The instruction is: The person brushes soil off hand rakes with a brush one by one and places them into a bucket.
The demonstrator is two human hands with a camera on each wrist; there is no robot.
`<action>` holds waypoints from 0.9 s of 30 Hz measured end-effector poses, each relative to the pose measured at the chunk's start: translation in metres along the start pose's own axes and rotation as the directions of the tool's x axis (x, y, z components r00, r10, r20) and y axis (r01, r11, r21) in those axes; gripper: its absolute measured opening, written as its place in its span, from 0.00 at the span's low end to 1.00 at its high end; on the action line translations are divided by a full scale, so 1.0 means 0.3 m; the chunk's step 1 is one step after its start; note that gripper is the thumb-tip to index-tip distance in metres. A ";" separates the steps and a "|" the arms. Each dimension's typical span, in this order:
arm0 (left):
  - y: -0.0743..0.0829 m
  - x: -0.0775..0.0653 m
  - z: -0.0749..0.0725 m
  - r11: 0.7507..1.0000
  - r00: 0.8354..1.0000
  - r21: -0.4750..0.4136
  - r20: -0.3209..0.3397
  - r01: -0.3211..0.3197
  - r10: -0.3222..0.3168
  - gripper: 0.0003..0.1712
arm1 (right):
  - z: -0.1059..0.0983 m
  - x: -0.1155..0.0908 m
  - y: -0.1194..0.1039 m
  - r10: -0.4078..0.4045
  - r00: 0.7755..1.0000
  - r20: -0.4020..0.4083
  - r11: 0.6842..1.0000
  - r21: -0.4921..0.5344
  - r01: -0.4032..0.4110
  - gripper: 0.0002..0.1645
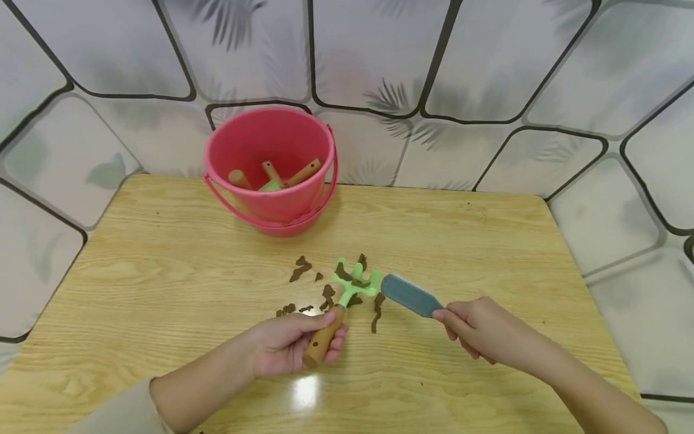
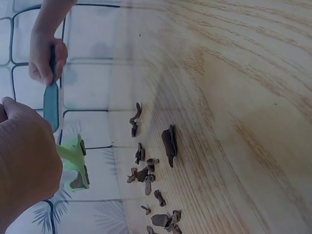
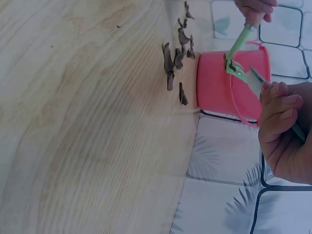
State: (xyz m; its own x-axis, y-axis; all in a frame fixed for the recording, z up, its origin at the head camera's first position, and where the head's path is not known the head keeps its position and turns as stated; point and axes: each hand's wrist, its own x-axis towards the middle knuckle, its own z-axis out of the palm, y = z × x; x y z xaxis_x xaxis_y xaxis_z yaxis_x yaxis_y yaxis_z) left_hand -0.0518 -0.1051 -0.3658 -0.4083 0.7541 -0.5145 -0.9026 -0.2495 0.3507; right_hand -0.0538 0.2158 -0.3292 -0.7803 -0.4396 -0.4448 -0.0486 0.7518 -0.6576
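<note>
My left hand grips the wooden handle of a small green hand fork. Dark brown clay-like bits cling to its tines. In my right hand I pinch the end of a flat teal brush. Pale bristles show along one side of it in the right wrist view. The brush's tip is close beside the fork's right tine; whether they touch I cannot tell. Both tools are held above the table, over several loose brown scraps.
A pink bucket with its handle hanging down stands at the back of the wooden table. Several wooden-handled tools lean inside it. A patterned wall covering rises behind the table's back edge.
</note>
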 end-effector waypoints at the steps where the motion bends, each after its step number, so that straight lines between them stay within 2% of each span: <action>1: 0.000 -0.002 0.000 1.000 1.000 -0.001 -0.002 0.003 -0.003 0.13 | 0.003 -0.005 0.003 -0.005 1.000 -0.005 1.000 -0.007 0.005 0.25; 8: -0.001 -0.003 0.004 0.999 0.999 -0.003 0.039 0.036 -0.036 0.13 | 0.041 -0.012 0.006 -0.115 0.992 -0.055 0.983 -0.148 0.105 0.21; 11: -0.006 -0.004 0.009 0.998 0.998 0.041 0.050 0.047 -0.049 0.12 | 0.055 0.001 0.006 -0.137 0.989 -0.056 0.972 -0.201 0.124 0.21; 16: -0.019 -0.013 0.016 0.989 0.997 0.139 0.061 0.045 -0.054 0.12 | 0.067 0.013 0.000 -0.145 0.988 -0.045 0.966 -0.224 0.131 0.21; 20: -0.021 -0.020 0.019 0.981 0.998 0.191 0.058 0.012 -0.024 0.13 | 0.073 0.016 -0.016 -0.119 0.992 -0.038 0.967 -0.232 0.107 0.22; 23: -0.017 -0.024 0.022 0.980 0.999 0.199 0.037 -0.009 0.001 0.13 | 0.080 0.017 -0.028 -0.100 0.993 -0.054 0.966 -0.243 0.084 0.23; 27: -0.017 -0.027 0.025 0.982 1.000 0.188 0.000 -0.023 0.024 0.16 | 0.098 0.018 -0.033 -0.177 0.977 -0.120 0.939 -0.318 0.131 0.22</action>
State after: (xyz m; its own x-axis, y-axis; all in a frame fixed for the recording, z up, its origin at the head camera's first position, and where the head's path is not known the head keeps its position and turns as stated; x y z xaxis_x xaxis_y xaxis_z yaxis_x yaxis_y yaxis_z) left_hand -0.0429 -0.1054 -0.3577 -0.4297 0.7476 -0.5064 -0.8512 -0.1481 0.5036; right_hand -0.0393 0.1916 -0.3429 -0.8284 -0.5034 -0.2456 -0.3461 0.8048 -0.4823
